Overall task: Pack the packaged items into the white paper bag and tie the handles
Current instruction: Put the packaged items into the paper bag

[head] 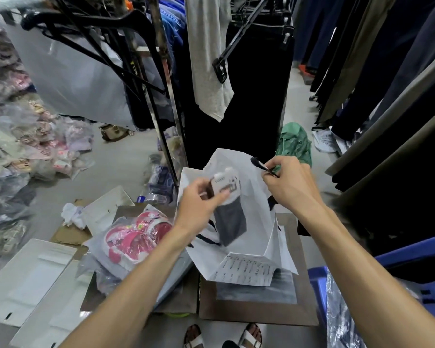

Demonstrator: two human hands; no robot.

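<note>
A white paper bag [251, 237] stands open on flattened cardboard in the middle of the view. My right hand [290, 183] pinches the bag's dark handle [260, 165] at the far rim and holds the mouth up. My left hand [201, 205] grips a packaged pair of dark socks [227, 209] with a white card top, held over the bag's opening. A clear packet with pink items [133, 234] lies on the cardboard to the left of the bag.
Flat white bags [28, 280] lie at the lower left. Piles of packaged goods [23, 151] fill the left side. Clothes racks with dark garments [256, 84] stand behind and to the right. A blue crate [427, 285] sits at the lower right. A green plastic bag [295, 144] lies on the floor.
</note>
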